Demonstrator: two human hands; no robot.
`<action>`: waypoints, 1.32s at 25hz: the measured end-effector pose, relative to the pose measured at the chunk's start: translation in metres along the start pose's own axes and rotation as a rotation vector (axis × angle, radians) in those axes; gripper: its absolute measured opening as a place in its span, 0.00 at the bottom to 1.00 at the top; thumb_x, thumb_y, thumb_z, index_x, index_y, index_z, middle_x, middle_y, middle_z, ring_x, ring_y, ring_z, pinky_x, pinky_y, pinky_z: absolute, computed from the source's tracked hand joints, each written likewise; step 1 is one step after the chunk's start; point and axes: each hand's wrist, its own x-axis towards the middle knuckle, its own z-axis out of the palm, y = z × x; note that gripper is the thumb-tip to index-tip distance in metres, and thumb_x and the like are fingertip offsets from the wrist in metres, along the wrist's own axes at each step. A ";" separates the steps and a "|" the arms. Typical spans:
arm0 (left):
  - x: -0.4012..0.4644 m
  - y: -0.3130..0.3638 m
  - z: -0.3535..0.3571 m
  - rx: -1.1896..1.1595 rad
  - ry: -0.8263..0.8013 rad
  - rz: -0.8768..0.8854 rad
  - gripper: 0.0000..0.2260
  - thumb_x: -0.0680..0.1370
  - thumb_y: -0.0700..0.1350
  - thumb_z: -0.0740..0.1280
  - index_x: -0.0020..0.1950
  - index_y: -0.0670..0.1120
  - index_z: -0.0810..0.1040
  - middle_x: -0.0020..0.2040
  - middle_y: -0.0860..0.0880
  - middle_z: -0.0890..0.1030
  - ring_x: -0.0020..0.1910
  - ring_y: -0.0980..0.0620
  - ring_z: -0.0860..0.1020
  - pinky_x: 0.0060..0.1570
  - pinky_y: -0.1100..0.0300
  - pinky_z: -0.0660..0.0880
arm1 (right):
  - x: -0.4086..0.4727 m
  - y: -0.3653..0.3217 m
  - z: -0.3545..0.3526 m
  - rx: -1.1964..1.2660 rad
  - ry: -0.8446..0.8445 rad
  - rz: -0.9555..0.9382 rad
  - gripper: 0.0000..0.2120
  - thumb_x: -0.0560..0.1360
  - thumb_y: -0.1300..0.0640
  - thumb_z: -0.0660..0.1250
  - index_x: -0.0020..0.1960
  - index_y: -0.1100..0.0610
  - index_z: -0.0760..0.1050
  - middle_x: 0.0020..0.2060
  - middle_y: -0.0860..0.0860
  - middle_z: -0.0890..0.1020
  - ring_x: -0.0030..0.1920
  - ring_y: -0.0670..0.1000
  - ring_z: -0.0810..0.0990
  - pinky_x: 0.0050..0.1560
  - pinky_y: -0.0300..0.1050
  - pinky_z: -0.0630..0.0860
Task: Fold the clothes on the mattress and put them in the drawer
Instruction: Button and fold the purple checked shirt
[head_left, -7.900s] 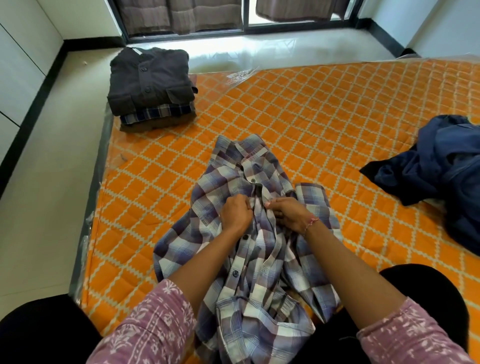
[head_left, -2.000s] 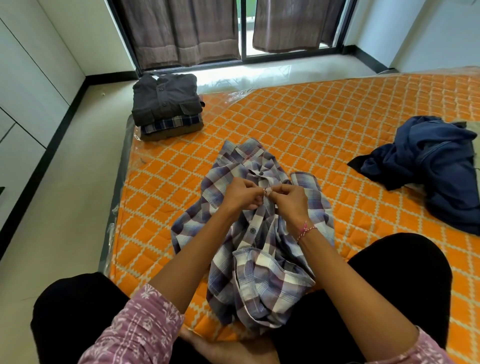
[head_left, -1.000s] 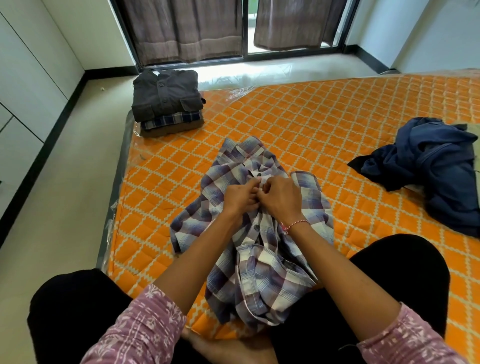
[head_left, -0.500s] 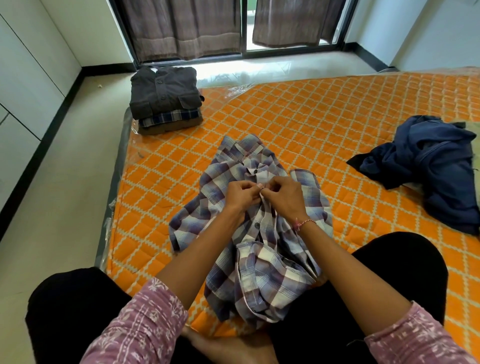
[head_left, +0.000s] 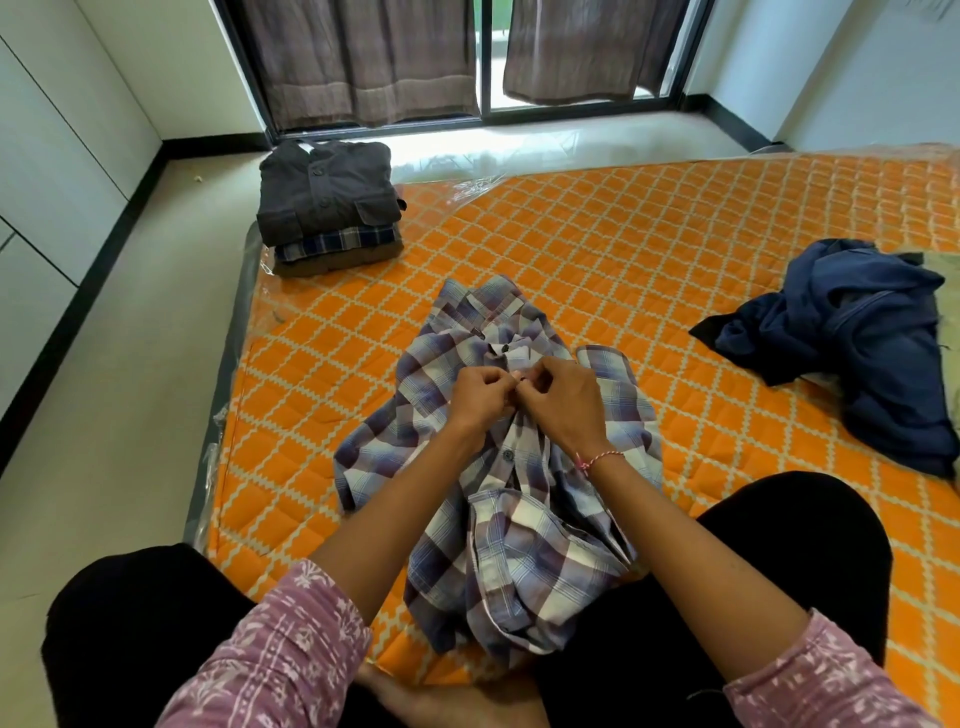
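Plaid shirt crumpled on the near middle of the orange mattress, collar far, hem bunched toward the lap. Left hand and right hand pressed close at the placket just below the collar, each pinching a front edge, likely working a button. Compared with a second ago, knuckles apart again and fingertips meeting over the same spot; much lower on the shirt eight seconds back. Buttoning apparently nearly up to the collar, folding not yet begun. Folded stack at the far left corner; navy garment heaped at right, unfolded. Plastic film at the mattress edge. Pale floor left, curtained window far. No drawer in view.
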 end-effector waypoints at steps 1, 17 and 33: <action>0.001 -0.001 0.000 0.026 0.022 0.039 0.12 0.79 0.41 0.65 0.36 0.42 0.77 0.34 0.44 0.77 0.34 0.51 0.75 0.37 0.60 0.75 | 0.005 0.001 -0.002 0.032 -0.048 0.026 0.10 0.74 0.55 0.68 0.39 0.61 0.78 0.33 0.52 0.79 0.34 0.50 0.76 0.36 0.45 0.75; 0.003 0.019 -0.023 0.138 -0.259 0.017 0.09 0.78 0.36 0.66 0.38 0.43 0.75 0.26 0.51 0.75 0.20 0.60 0.71 0.22 0.68 0.67 | 0.023 0.006 -0.024 0.830 -0.320 0.495 0.08 0.78 0.62 0.64 0.41 0.59 0.77 0.32 0.51 0.75 0.33 0.47 0.74 0.32 0.35 0.75; -0.012 -0.031 -0.001 0.509 -0.183 0.012 0.21 0.72 0.27 0.54 0.54 0.39 0.82 0.32 0.45 0.75 0.30 0.48 0.72 0.31 0.55 0.70 | -0.033 0.044 0.004 -0.081 -0.301 0.208 0.13 0.68 0.50 0.72 0.40 0.60 0.77 0.33 0.53 0.79 0.34 0.50 0.75 0.35 0.44 0.69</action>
